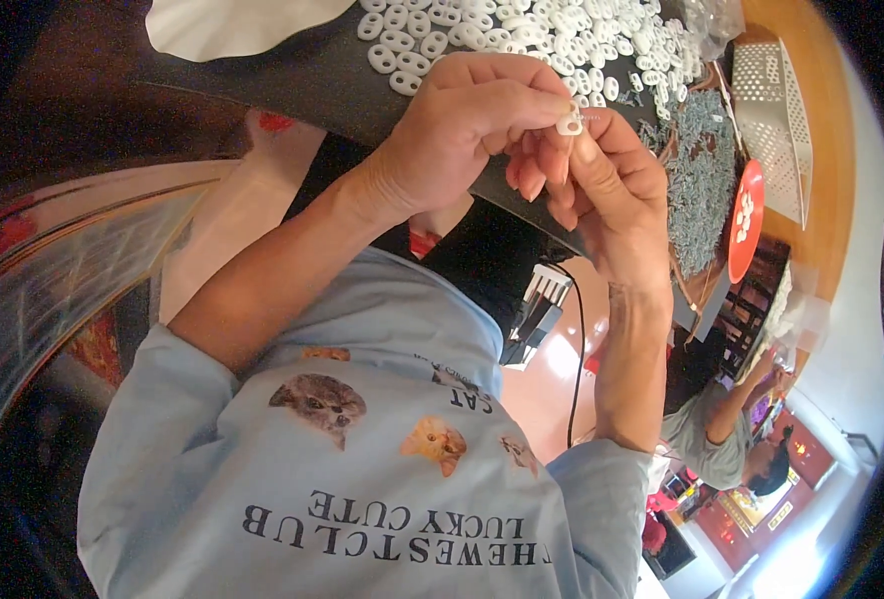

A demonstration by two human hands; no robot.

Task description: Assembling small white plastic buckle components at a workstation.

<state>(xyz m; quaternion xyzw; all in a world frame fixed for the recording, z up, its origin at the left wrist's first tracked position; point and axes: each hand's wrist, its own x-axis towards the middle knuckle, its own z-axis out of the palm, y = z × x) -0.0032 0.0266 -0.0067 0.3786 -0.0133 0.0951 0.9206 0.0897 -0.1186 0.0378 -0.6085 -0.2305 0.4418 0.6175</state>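
Above the table's near edge my two hands meet at a small white oval plastic piece with two holes [570,124]. My left hand [487,115] pinches it from the upper left between thumb and fingers. From the right, the thumb and fingers of my right hand [616,180] press on the same piece. Many loose white oval pieces [562,30] of the same kind lie spread on the dark table [312,85] beyond my hands. A heap of small grey screw-like parts [701,190] lies to the right of my right hand.
A red plate [746,222] with a few white pieces stands beyond the grey heap, next to a white perforated basket [771,130]. A white sheet-like thing [242,25] lies at the far left. Another person [726,434] is at work on the right.
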